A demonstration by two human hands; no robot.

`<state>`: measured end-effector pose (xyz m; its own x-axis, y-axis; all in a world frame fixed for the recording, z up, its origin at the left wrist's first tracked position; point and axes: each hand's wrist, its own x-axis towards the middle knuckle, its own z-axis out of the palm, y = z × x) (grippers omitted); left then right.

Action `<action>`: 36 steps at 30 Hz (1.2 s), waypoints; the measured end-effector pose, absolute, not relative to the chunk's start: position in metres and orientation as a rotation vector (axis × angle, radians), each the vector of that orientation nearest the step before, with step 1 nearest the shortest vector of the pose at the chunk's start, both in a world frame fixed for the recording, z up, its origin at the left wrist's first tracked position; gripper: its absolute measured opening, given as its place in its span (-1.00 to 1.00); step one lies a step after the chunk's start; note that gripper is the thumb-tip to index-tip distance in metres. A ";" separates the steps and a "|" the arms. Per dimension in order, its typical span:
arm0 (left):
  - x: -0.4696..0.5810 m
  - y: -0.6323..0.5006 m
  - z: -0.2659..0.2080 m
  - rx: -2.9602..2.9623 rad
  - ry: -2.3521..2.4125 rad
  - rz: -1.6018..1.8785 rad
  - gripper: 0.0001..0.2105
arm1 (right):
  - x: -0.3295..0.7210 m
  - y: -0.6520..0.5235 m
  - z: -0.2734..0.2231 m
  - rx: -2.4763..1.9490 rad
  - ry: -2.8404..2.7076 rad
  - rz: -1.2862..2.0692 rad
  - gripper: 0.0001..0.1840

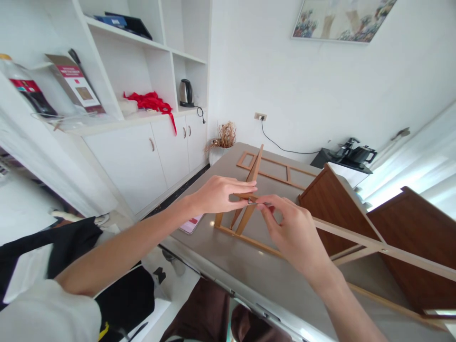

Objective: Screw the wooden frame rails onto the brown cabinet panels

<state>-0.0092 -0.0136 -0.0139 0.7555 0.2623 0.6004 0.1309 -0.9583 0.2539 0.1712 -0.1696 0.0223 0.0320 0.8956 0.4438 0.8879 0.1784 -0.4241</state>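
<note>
My left hand reaches in from the left, its fingers over and its thumb under a wooden crossbar of a light-wood frame. Two slanted slats of this frame rise above the table and cross near my fingers. My right hand is closed in a pinch at the same joint. Between its thumb and fingertips is a small thin metal piece, whose exact kind I cannot make out. The fingertips of both hands almost meet there. Dark brown wooden panels stand within the frame, right of my right hand.
The frame rests on a grey table. Another flat wooden frame lies at the back. A pink-screened phone lies by the near edge. Beyond the panels, a kettle sits on a black stand. White shelves line the left wall.
</note>
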 end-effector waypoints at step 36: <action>0.076 0.010 0.057 2.627 1.101 -0.442 -0.61 | 0.229 -0.218 -0.228 -1.596 -1.383 0.090 -0.66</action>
